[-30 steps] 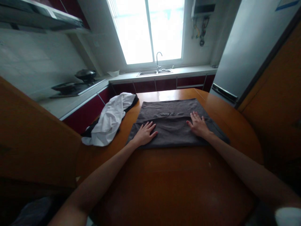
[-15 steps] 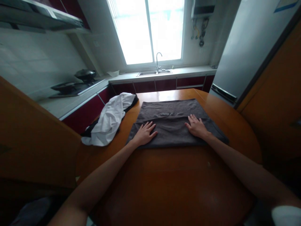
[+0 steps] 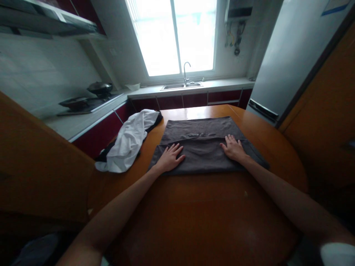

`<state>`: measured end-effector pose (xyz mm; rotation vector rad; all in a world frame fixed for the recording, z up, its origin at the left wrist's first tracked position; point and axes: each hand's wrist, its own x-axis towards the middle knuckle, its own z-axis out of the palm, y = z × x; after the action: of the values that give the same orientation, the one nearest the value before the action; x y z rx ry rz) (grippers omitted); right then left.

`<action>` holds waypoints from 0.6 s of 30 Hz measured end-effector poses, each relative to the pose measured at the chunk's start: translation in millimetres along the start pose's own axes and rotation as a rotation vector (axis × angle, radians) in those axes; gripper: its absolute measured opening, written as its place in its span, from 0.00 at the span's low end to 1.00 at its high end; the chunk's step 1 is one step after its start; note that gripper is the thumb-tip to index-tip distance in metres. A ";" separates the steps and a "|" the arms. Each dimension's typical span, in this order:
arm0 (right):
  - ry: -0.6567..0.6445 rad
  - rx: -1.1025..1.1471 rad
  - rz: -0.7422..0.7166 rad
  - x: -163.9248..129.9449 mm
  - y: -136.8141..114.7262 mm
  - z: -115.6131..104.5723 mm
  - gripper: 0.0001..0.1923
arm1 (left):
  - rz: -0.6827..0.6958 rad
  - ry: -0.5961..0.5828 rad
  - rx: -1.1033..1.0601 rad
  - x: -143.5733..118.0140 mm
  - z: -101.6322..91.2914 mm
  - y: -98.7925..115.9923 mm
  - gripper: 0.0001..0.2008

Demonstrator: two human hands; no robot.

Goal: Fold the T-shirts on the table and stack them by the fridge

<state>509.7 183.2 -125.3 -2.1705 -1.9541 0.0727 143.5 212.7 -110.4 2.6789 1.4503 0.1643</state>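
Dark grey folded fabric (image 3: 203, 157) lies across the glossy brown wooden worktop (image 3: 205, 210); from afar I see the left hand (image 3: 169, 159) and right hand (image 3: 233, 149) palm-down on its near layer, each grip released, fingers spread, seemingly keeping it flat. Crumpled white and black cloth (image 3: 126, 140) sits aside, leftward.

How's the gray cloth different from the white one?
The gray cloth is dark, the white cloth pale. The gray cloth lies flatter; the white cloth is rumpled. The left hand and right hand touch the gray cloth, not the white cloth. Both cloths lie on the table.
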 end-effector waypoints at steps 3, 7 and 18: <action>0.029 0.004 0.000 -0.5 -1.6 -1.0 0.36 | 0.002 0.005 -0.007 -0.2 0.4 0.0 0.33; 0.047 0.037 -0.003 -1.0 -3.8 -2.6 0.35 | 0.008 0.032 -0.024 -2.5 1.1 2.5 0.32; 0.374 0.300 -0.145 -17.3 26.0 -99.7 0.31 | 0.257 0.180 -0.387 -31.0 -87.7 -23.2 0.21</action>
<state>551.3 150.8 -35.1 -1.7072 -1.7509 -0.0568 95.4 201.9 -28.2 2.5587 0.9765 0.6470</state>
